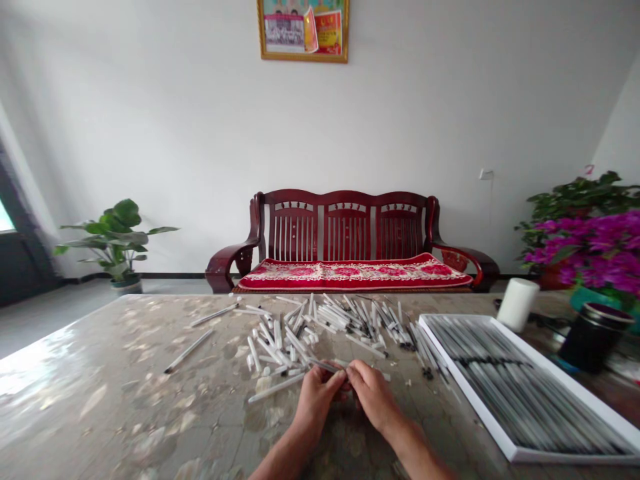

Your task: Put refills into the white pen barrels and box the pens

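My left hand (317, 395) and my right hand (373, 392) meet at the near middle of the marbled table (110, 393), fingers curled and pinched together on a thin white pen (325, 365) that sticks out to the left of my left hand. Just beyond my hands lies a loose heap of white pen barrels and caps (325, 327). Two assembled pens (190, 350) lie apart to the left of the heap.
A white tray (520, 390) packed with several finished pens sits at the right. Behind it stand a white cylinder (517, 304) and a black jar (590, 337). A red wooden bench (350, 247) and potted plants stand beyond the table.
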A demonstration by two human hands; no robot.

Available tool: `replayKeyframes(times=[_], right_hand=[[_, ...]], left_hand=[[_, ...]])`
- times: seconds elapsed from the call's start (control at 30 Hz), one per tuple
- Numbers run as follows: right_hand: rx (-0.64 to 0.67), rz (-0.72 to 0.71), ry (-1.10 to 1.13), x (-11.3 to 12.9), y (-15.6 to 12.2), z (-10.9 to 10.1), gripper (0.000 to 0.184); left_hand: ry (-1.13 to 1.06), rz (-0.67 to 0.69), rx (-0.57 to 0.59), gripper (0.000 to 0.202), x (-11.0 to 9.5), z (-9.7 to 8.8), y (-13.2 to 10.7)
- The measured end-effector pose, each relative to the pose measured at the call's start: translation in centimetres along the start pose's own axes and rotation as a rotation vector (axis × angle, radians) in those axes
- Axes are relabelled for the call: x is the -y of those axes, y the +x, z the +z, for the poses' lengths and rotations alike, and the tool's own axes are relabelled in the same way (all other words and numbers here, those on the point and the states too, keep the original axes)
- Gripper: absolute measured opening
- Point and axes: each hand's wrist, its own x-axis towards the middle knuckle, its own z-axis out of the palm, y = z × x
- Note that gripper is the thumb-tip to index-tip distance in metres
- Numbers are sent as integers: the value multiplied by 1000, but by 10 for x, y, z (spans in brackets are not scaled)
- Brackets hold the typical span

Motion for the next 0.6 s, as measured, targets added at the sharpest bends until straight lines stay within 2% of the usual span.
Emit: replayKeyframes(times=[0.1,0.17,0.2,0.3,0.43,0.6], right_hand=[[-65,139,131,-6,2,-1,45],[-117,239,269,-10,3,-2,46],[-152,269,329,-12,4,-3,46],[-260,305,431,-13,5,-5,44],[-293,287,459,-12,6,-3,42],[-303,283,467,-11,7,-2,45]], left_hand=[[265,-4,31,24,-2,-3,4],[527,18,-2,17,-12,-8,10],[686,83,-4,12,-19,-10,15],[1187,239,-26,19,-43,-17,35],[1379,264,-19,28,-62,-19,69],[1558,249,39,29,-55,-22,92]])
